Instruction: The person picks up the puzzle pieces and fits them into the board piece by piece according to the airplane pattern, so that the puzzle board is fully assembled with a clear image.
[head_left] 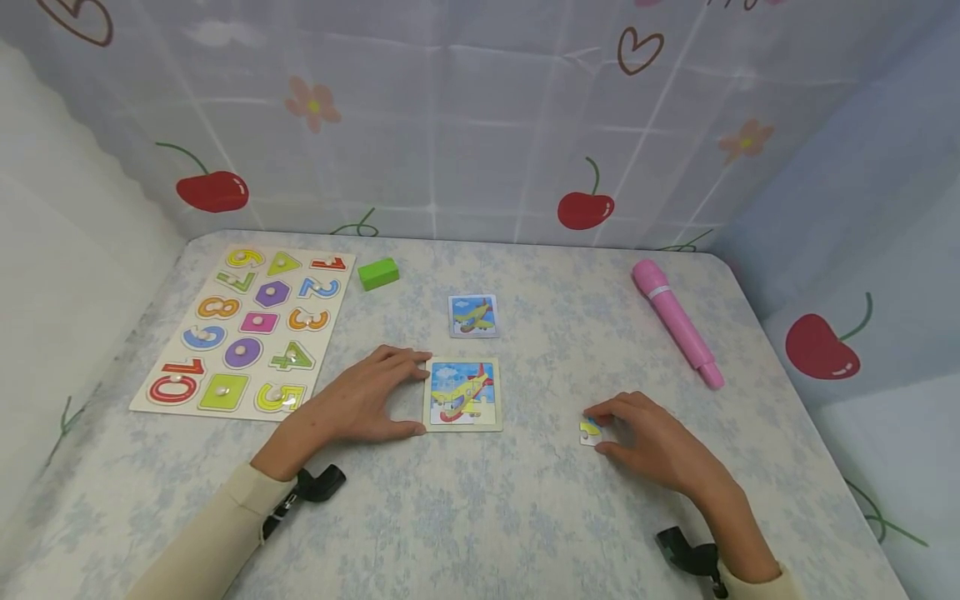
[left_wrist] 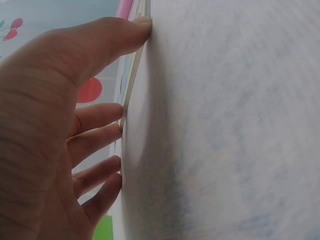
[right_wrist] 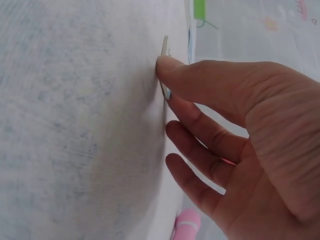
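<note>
A small square jigsaw puzzle of a yellow and red airplane lies in a cream tray (head_left: 498,393) at the middle of the table. My left hand (head_left: 367,398) rests at the tray's left side, thumb and fingertips touching its edge with the fingers fairly straight. To the right, my right hand (head_left: 648,442) pinches a puzzle piece (head_left: 589,432) with yellow and white print between thumb and index finger, low at the table surface. In the right wrist view this piece (right_wrist: 165,46) appears edge-on and tilted. Behind the tray lies a picture card (head_left: 473,317) with the same airplane.
A board of number and shape pegs (head_left: 300,279) lies at the left, partly behind my left forearm. Near its top right corner sits a green block (head_left: 378,273). A pink microphone-shaped stick (head_left: 678,325) lies at the right. A printed curtain (head_left: 450,125) hangs behind the table.
</note>
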